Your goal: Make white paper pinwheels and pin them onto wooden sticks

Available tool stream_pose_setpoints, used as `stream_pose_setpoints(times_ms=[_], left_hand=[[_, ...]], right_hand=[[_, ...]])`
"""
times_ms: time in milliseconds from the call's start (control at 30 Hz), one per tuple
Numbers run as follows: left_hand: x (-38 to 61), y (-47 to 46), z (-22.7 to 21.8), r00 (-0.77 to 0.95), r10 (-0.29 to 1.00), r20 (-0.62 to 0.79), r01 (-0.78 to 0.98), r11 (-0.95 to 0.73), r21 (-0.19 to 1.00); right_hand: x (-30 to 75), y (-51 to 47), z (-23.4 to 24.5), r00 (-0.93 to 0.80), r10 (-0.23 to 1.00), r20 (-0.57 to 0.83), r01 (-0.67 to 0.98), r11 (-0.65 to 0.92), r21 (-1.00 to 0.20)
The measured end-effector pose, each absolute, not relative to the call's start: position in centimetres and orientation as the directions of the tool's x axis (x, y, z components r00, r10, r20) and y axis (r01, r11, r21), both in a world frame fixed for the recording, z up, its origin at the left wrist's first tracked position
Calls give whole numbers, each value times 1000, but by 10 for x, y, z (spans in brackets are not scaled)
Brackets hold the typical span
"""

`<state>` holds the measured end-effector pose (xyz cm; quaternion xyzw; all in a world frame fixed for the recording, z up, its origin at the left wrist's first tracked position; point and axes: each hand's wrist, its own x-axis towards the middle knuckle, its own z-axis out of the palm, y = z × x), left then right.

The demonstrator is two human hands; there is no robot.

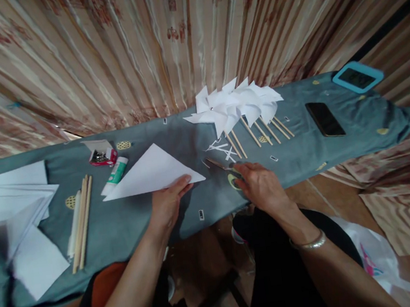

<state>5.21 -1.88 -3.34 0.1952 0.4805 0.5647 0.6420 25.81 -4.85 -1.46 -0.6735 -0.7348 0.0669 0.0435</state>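
Note:
A white sheet of paper (150, 173), folded into a triangle, is pinched along its lower right edge by my left hand (171, 198). My right hand (260, 184) grips a pair of scissors (225, 167) by the handles, their blades pointing left toward the paper's right corner but apart from it. Thin white paper strips (223, 148) lie just beyond the scissors. Behind them, several white paper pinwheels (236, 104) on wooden sticks overlap in a row. Left of the folded paper lies a green and white glue stick (115, 175).
A small open red box (102, 154) holds metal pins. Wooden sticks (82, 225) and paper sheets (40, 261) lie at the left. A black phone (325, 118) and a blue-framed device (358, 77) rest at the right. Curtains (139, 56) hang behind the cloth-covered surface (125, 234).

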Motion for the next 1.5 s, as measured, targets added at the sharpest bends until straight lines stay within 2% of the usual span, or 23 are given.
stream_pose_setpoints(times_ms=[67, 100, 167, 233, 300, 367, 467, 633, 800, 1000, 1333, 1500], left_hand=[[53, -16, -35, -96, 912, -398, -538, 289, 792], [53, -14, -36, -92, 912, -399, -540, 291, 790], [53, -11, -36, -78, 913, -401, -550, 296, 781], [51, -9, -37, -53, 912, -406, -568, 307, 764], [48, -6, -36, -18, 910, -413, -593, 323, 737], [46, -5, -34, 22, 905, -425, -620, 345, 705], [44, -4, -32, 58, 889, -454, -648, 380, 660], [46, -6, -30, 103, 860, -499, -646, 440, 624], [51, -10, -30, 148, 850, -505, -618, 478, 624], [55, -12, -30, 125, 856, -501, -601, 467, 649], [58, -14, -35, 135, 899, -417, -590, 411, 695], [58, -15, -35, 142, 895, -422, -590, 419, 690]], right_hand=[[257, -48, -14, -60, 997, -39, 970, 49, -237], [258, -48, -15, -34, 998, -45, 948, 18, -317], [261, -49, -16, 16, 997, -78, 826, -57, -561], [265, -50, -19, 18, 985, -172, 555, -152, -818], [269, -50, -21, -47, 960, -276, 223, -260, -940], [271, -51, -21, -105, 933, -344, -10, -346, -938], [271, -54, -17, -144, 912, -384, -119, -401, -908], [267, -64, -10, -295, 848, -441, -127, -492, -861], [260, -67, -11, -405, 792, -456, -44, -515, -856], [256, -67, -13, -407, 808, -425, -82, -496, -864], [253, -67, -15, -378, 801, -463, -81, -527, -846], [252, -66, -14, -362, 800, -478, -72, -536, -841]])
